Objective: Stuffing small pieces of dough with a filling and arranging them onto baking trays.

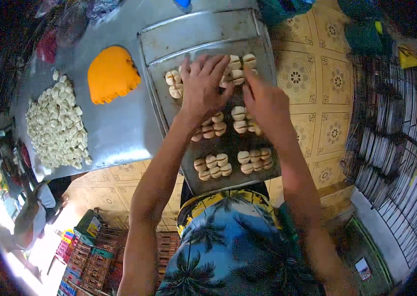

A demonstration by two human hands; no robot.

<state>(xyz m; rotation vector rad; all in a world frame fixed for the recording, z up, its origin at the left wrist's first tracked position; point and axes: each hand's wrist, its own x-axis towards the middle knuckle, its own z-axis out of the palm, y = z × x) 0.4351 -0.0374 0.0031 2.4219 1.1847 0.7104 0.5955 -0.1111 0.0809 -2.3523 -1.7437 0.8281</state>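
Observation:
My left hand lies over pale, segmented dough pieces on a dark metal tray, with its fingers apart and curved down onto them. My right hand, blurred, is curled beside the upper right dough cluster; whatever it holds is hidden. More scored dough clusters sit on the lower half of the tray. Left of the tray, a steel table bears a bright orange mass and a large pile of small white dough pieces.
Stacked wire racks or trays stand at the right over a patterned tile floor. Colourful crates sit at the lower left, beside what looks like another person. Unclear bags lie at the table's far left.

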